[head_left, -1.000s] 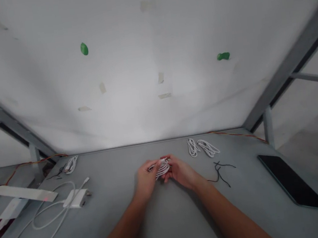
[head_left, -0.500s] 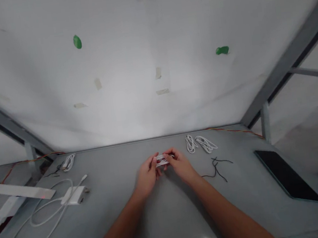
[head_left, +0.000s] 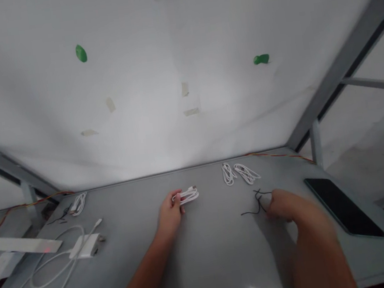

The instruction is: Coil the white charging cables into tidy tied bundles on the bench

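Observation:
My left hand [head_left: 171, 211] is closed round one end of a coiled white cable [head_left: 190, 194], whose loops and a plug stick out to the right, above the grey table. On the right, my right hand [head_left: 285, 206] reaches down at several thin black twist ties [head_left: 258, 199] lying on the table. Its fingers point down at the ties' right ends and are blurred and partly hidden, so I cannot see whether they grip one. Two more coiled white cables, one [head_left: 229, 174] beside the other [head_left: 247, 173], lie behind the ties.
A black-screened phone or tablet [head_left: 345, 209] lies at the right. At the left are a white charger [head_left: 86, 246] with a long looped cable, a white bar [head_left: 21, 245], and another white cable coil [head_left: 78, 204] by dark ties. A white wall panel [head_left: 149, 140] stands behind the table.
My right hand has let go of the white cable coil and moved right to the black ties. The left hand keeps the coil. The view has shifted slightly.

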### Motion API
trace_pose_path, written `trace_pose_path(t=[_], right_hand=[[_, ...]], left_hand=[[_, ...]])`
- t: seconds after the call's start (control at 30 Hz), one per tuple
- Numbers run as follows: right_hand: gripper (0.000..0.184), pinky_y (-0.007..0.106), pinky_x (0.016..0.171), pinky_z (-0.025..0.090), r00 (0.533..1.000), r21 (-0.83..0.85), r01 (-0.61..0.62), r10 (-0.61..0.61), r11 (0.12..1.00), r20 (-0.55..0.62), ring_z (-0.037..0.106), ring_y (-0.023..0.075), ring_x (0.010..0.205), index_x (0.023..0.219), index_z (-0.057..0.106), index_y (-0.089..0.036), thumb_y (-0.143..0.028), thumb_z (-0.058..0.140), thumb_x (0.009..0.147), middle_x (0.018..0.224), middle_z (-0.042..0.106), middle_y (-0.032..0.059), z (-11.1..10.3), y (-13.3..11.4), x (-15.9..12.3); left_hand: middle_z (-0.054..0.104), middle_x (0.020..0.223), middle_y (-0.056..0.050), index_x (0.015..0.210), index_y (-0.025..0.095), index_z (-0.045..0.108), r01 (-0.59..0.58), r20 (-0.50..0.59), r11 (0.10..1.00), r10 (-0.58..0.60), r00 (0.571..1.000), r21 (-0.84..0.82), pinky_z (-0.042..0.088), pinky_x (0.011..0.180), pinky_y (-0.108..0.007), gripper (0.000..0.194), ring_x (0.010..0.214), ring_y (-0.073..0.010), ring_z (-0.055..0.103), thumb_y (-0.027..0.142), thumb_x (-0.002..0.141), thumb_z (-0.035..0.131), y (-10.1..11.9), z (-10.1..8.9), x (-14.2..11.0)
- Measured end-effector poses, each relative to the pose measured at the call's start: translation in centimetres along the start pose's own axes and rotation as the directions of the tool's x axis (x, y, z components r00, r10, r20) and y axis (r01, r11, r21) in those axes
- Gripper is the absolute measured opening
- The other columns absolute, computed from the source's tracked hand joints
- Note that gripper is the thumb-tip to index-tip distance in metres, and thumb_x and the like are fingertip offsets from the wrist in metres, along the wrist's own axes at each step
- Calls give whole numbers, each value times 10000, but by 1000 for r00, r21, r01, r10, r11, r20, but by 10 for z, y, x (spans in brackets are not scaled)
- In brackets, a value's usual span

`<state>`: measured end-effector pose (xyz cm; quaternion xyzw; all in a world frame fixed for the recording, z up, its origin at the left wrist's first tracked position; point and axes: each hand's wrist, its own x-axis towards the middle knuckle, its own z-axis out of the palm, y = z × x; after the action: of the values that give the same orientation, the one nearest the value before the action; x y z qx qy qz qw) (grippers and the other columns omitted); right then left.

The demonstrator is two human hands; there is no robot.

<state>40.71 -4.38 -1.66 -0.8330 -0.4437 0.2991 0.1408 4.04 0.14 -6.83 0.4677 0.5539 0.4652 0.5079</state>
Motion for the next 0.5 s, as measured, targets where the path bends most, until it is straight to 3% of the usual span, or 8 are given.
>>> trace_pose_path(t=[0.07,0.13,0.33,0.4,0.5], right_hand=[[401,307,509,381,998,-96,17,-12,995,54,545,191,423,413,479,-241,18,776,487,373,474,-27,8,-5,-4],[356,321,551,425,999,-161,27,-22,987,32,603,222,484,423,486,-243,-41,756,535,386,498,-7,14,-9,-9],[220,331,622,428,954,-316,53,-142,947,-265,704,279,705,575,578,-235,-88,705,677,658,686,89,11,1,-29],[169,319,606,395,925,-347,54,-178,936,-336,693,265,714,638,629,-228,-112,685,749,721,717,109,8,-12,-36],[135,296,600,365,878,-290,214,-314,933,-361,668,223,702,711,695,-203,-164,666,837,757,739,100,17,-62,-41]], left_hand=[[711,860,-28,1264,183,665,5,-6,1000,-5,1000,-24,393,524,-226,626,550,-104,511,659,858,641,2,-1,-1],[697,832,-25,1266,183,679,8,-4,1000,-8,1000,-24,400,539,-232,624,569,-114,521,659,865,639,5,-1,-2],[669,767,-17,1108,170,754,2,21,999,-2,1000,-39,445,591,-245,504,614,-134,554,610,883,656,11,1,-5],[657,735,-12,1090,159,770,-11,33,997,13,999,-73,427,578,-240,526,603,-130,538,624,855,695,12,1,-6],[609,650,6,1037,147,790,-13,25,985,18,1000,-174,387,559,-237,537,595,-131,517,624,791,783,15,1,-8]])
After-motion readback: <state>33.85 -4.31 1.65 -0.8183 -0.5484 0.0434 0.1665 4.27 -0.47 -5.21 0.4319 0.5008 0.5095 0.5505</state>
